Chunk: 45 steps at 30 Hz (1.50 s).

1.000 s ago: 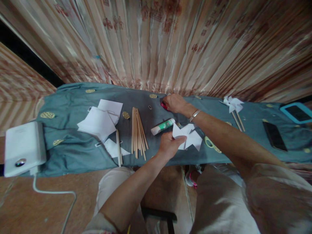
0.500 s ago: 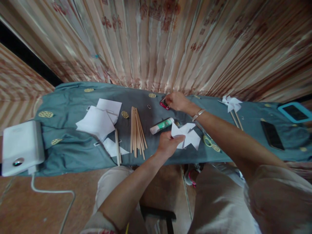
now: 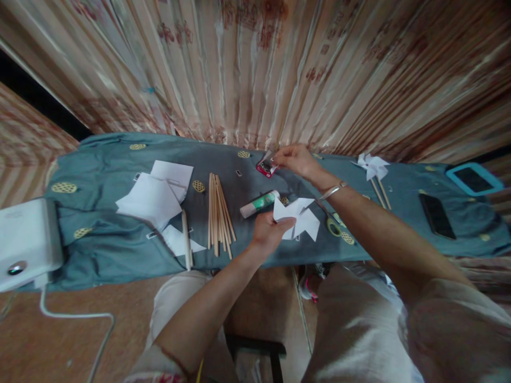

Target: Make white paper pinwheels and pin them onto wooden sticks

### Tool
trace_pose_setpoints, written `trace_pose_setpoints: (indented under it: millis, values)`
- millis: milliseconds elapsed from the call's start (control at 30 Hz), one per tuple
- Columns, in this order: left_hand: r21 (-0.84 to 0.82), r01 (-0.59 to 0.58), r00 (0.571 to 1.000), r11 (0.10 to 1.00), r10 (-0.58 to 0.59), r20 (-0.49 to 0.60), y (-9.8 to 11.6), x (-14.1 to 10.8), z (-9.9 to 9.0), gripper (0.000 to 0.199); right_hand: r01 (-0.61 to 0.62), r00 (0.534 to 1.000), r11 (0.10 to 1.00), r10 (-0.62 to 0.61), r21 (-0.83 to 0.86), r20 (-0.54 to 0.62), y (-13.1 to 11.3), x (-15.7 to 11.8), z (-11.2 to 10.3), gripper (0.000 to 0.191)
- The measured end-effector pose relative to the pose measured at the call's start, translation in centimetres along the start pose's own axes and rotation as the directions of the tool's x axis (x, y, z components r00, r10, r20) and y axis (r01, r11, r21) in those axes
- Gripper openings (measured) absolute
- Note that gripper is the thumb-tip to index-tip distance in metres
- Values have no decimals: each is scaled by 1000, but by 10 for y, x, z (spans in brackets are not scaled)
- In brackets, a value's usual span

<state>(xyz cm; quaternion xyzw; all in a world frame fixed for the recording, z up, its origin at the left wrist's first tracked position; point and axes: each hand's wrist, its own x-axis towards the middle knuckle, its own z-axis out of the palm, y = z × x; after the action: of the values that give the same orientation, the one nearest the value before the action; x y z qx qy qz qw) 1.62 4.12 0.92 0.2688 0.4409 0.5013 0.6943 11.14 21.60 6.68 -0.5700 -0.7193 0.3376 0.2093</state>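
My left hand (image 3: pixel 268 234) pinches a white paper pinwheel (image 3: pixel 302 219) near its middle, thumb on top, above the cloth. Farther back, my right hand (image 3: pixel 296 159) has its fingertips pinched together at an open little red box (image 3: pixel 265 167) with small dark pieces in it. A tiny shiny spot shows at those fingertips, too small to name. Just left of the pinwheel lies a green and white glue stick (image 3: pixel 260 204). Scissors (image 3: pixel 334 226) with yellow-green handles lie partly under my right forearm.
Wooden sticks (image 3: pixel 217 215) lie bundled left of the glue stick. Beyond them are white paper sheets (image 3: pixel 149 199), a white pen-like stick (image 3: pixel 186 239) and a white device (image 3: pixel 27 244) with a cable. At right are another pinwheel (image 3: pixel 374 167), a phone (image 3: pixel 437 215) and a blue-framed device (image 3: pixel 474 178).
My right hand has drawn back slightly from the red box, uncovering more of it. The left hand keeps hold of the pinwheel. The whole view has shifted a little.
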Motion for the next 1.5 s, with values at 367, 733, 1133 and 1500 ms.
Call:
trace_pose_setpoints:
  millis: [367,733,1133,1500]
  values:
    - [61,-35,994,997,42,-103,9,5,-5,11,-16,975,995,39,102,-221,57,-143,-20,11]
    - [15,-141,977,990,141,-162,21,5,-11,28,77,994,955,-95,-288,-50,72,-189,12,12]
    - [-27,-101,983,995,95,-155,19,7,-11,32,105,983,986,-123,-131,-136,78,-188,20,10]
    - [-121,-46,995,992,34,-97,18,4,-8,34,83,966,989,-110,-124,-232,84,-193,21,12]
